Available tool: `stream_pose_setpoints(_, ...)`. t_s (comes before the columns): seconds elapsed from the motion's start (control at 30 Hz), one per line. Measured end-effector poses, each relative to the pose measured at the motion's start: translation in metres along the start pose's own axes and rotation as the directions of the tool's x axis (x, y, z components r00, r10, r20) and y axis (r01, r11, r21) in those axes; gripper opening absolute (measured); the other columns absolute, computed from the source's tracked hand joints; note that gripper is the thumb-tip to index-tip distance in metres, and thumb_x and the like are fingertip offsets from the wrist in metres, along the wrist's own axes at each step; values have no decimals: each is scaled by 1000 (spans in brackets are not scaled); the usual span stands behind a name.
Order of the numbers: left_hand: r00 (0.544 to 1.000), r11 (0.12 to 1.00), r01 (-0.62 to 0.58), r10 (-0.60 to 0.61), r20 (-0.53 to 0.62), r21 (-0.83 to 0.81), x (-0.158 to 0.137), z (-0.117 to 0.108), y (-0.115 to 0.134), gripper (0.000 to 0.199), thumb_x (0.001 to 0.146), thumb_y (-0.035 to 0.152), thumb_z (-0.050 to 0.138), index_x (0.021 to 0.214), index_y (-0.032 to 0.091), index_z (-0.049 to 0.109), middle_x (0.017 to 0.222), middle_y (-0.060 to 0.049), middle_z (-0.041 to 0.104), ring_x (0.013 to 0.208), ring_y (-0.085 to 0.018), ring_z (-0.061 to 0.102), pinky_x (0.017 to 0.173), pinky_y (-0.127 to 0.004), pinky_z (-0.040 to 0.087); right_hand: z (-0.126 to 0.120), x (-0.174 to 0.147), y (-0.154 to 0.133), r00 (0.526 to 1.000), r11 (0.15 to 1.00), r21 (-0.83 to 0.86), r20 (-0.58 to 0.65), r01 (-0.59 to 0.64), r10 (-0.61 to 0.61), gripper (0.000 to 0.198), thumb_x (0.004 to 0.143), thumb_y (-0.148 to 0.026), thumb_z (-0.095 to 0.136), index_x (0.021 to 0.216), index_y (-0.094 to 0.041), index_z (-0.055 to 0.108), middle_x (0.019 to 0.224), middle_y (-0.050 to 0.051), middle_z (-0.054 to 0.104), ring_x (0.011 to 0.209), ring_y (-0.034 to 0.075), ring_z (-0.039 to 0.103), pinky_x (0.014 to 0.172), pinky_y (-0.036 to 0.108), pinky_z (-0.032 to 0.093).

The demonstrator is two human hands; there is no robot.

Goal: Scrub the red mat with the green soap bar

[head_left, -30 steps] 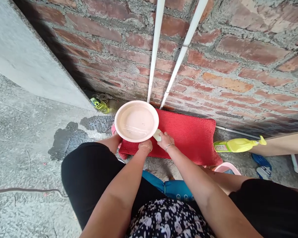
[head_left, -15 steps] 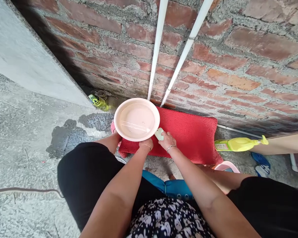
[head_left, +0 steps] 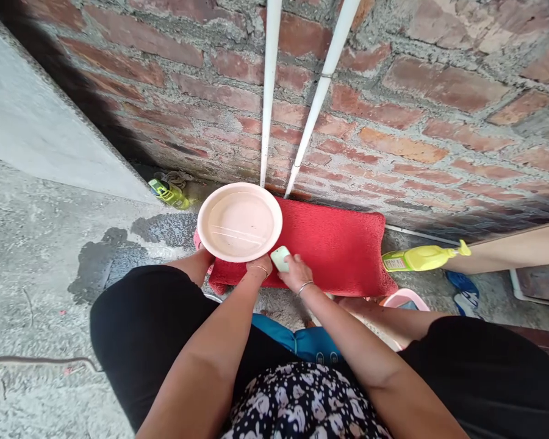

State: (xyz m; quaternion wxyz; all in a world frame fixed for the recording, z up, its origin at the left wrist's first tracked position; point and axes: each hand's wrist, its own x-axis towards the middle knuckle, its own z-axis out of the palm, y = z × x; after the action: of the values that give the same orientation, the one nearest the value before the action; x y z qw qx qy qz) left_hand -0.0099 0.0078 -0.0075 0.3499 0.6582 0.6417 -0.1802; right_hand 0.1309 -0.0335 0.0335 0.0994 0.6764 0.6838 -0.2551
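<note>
- Your left hand [head_left: 259, 266] gripped the near rim of the pink basin [head_left: 239, 222], fingers curled over its edge, a thin bangle on the wrist.
- The basin sat on the left end of the red mat [head_left: 329, 247], partly overhanging the mat's left edge, and it held a shallow layer of water.
- Your right hand [head_left: 294, 272] was closed around a pale green bar of soap [head_left: 280, 258], pressed on the mat just right of the basin and close beside your left hand.
- The mat lay flat on rough grey concrete floor [head_left: 32, 256], its far edge against the foot of a bare brick wall [head_left: 416, 116] with coarse mortar.
- Two white pipes [head_left: 269, 91] ran down the wall and met the floor just behind the basin, the right one slanted.
- Left of the basin, a dark wet patch [head_left: 119, 256] spread over the concrete.
- A smooth grey slab [head_left: 41, 128] rose at a slant beyond that patch, left of the basin.
- A small green and yellow bottle [head_left: 168, 192] lay in the corner at the wall's foot, behind and left of the basin.
- A yellow spray bottle [head_left: 423, 256] lay on its side just right of the mat, well apart from the basin.
- A second pink tub's rim [head_left: 405, 297] showed near your right knee, right of the basin.
</note>
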Motion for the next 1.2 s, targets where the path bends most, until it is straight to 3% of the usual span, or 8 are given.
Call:
stream_pose_setpoints(0.13, 998, 997, 67, -67, -4, 36, -2, -4, 6, 41, 84, 24, 48, 122, 11, 55, 132, -20, 51, 125, -29, 46, 102, -40, 36, 4, -4, 13, 998, 997, -51, 4, 64, -63, 43, 73, -41, 62, 113, -28, 51, 110, 5, 48, 97, 20, 52, 77, 28, 38)
stream_pose_setpoints(0.3, 998, 998, 39, -42, 49, 55, -7, -12, 31, 37, 82, 15, 45, 117, 12, 59, 119, -19, 61, 112, -27, 57, 90, -37, 46, -12, -18, 102, 968, 969, 69, -58, -239, 243, 45, 71, -42, 63, 113, -27, 52, 108, 4, 48, 95, 19, 54, 77, 28, 39)
stream_pose_setpoints(0.47, 998, 996, 45, -48, 38, 78, -6, -13, 44, 38, 82, 13, 44, 116, 13, 58, 119, -19, 61, 110, -27, 58, 86, -37, 48, -18, -53, 205, 740, 736, 290, -117, -612, 662, 45, 70, -45, 63, 109, -25, 54, 107, 6, 51, 90, 21, 57, 75, 31, 42)
stream_pose_setpoints(0.57, 998, 993, 43, -47, 43, 108, 0, -12, 44, 38, 82, 13, 41, 115, 12, 59, 119, -19, 61, 109, -28, 59, 85, -37, 49, -22, -62, 226, 637, 630, 374, -122, -681, 761, 46, 72, -48, 61, 108, -20, 53, 106, 11, 52, 90, 23, 57, 74, 32, 43)
stream_pose_setpoints(0.73, 999, 982, 26, -30, 18, 186, -2, -13, 45, 38, 82, 12, 39, 114, 12, 59, 116, -19, 63, 107, -26, 60, 83, -35, 49, -30, -35, 166, 763, 745, 426, -171, -514, 624, 46, 67, -44, 66, 107, -24, 55, 106, 5, 52, 87, 17, 56, 75, 27, 43)
stream_pose_setpoints(0.9, 997, 947, -77, 70, 33, 312, -17, -7, 46, 39, 84, 11, 31, 112, 12, 58, 117, -18, 62, 110, -26, 58, 85, -36, 46, -23, -8, 77, 969, 965, 209, -156, -156, 190, 44, 70, -38, 62, 111, -25, 53, 111, 7, 50, 91, 20, 55, 77, 32, 43)
stream_pose_setpoints(1.03, 990, 912, -138, 130, 48, 386, -26, 0, 43, 35, 83, 13, 32, 107, 14, 58, 114, -16, 63, 108, -25, 59, 84, -37, 45, -12, -3, 51, 989, 995, 97, -147, 28, -13, 42, 73, -32, 58, 113, -23, 53, 112, 10, 50, 99, 23, 53, 81, 37, 43)
stream_pose_setpoints(1.2, 986, 891, -163, 133, 100, 424, -39, 3, 42, 31, 82, 13, 33, 100, 15, 58, 111, -16, 64, 107, -24, 60, 82, -34, 45, -15, -2, 78, 990, 989, 141, -132, -32, 51, 46, 71, -30, 60, 116, -23, 53, 115, 11, 50, 103, 25, 52, 84, 39, 42)
